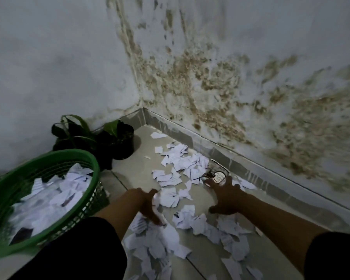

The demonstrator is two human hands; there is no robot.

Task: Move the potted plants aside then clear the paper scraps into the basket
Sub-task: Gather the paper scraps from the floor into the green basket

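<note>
Scattered paper scraps (pixel 160 245) lie thickest on the floor (pixel 133 168) nearest the person, between the two forearms, and thin out toward the corner where the two walls meet. Beside them at the near left stands the green basket (pixel 85 158), already partly filled with white scraps.

At the near edge of the heap, the left hand (pixel 149 207) has its fingers curved around a few scraps, drawing them in. Across from it, the right hand (pixel 225 199) is spread wide, fingers straight and flat on the tile, thumb out toward the left hand; it grips nothing that I can see.

Risks, as I judge them: a two-handed sweep may fan loose pieces outward instead of bunching them, since the paper is light and the tile looks smooth. Just past the right fingertips lies a small printed packet or card (pixel 217 173) near the skirting; it could be raked up with the scraps and dropped in the basket by mistake. A lifted handful may also shed pieces on the way to the basket.

Farther back, the two potted plants (pixel 109 138) stand against the left wall behind the basket, apart from the scraps.
</note>
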